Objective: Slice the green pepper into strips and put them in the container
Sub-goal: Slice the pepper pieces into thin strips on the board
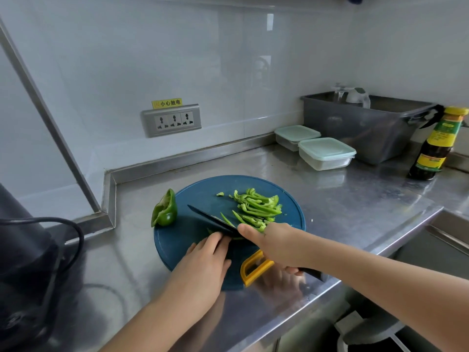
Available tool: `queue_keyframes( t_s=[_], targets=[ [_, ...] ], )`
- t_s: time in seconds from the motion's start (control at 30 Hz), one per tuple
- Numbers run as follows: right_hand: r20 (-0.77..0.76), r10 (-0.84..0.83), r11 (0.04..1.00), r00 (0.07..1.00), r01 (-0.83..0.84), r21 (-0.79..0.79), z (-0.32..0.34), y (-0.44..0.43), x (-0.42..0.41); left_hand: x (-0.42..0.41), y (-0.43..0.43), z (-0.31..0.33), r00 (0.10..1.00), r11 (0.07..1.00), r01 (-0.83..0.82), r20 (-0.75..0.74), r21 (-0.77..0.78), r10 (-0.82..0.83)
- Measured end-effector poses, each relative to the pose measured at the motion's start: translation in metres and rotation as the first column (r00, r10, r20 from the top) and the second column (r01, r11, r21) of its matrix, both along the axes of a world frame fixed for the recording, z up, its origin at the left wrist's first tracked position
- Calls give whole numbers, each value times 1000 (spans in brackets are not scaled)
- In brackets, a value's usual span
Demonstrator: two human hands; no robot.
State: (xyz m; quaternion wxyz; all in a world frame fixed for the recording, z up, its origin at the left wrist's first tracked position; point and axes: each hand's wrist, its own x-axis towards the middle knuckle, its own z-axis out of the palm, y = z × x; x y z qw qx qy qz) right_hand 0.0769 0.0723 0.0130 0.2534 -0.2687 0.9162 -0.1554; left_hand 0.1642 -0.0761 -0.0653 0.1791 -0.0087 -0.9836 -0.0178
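A round blue cutting board (198, 191) with a yellow handle lies on the steel counter. A pile of green pepper strips (256, 207) sits on its right half. An uncut pepper piece (165, 212) stands at the board's left edge. My right hand (274, 245) grips a black knife (210, 219), index finger laid along the blade's back, the blade angled down onto the board. My left hand (205, 262) presses a small pepper piece beside the blade; that piece is mostly hidden under my fingertips. Two lidded clear containers (326, 153) (295, 135) stand at the back right.
A grey plastic tub (365, 128) with glassware stands behind the containers. A dark sauce bottle (436, 146) is at the far right. A black appliance with a cable (30, 250) fills the left. A sink edge (446, 229) lies right of the counter.
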Motion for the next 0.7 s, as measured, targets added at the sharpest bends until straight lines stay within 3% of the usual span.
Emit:
queue_keyframes(
  t_s=[0.13,0.2,0.5,0.63,0.7],
  targets=[
    [159,-228,971,961,236,-32,-9,3,-13,5,8,15,997,1000,-15,80,4,15],
    [205,-263,963,943,271,-9,-7,5,-20,3,9,14,993,999,-48,108,20,45],
    [504,-138,975,853,205,-80,2,22,-43,10,1,13,993,998,48,103,37,-52],
    [612,-80,945,787,256,-205,14,29,-52,6,6,26,955,998,-6,295,59,-12],
    [613,-55,936,788,254,-243,24,31,-57,-2,12,25,953,999,-17,303,43,3]
  ],
)
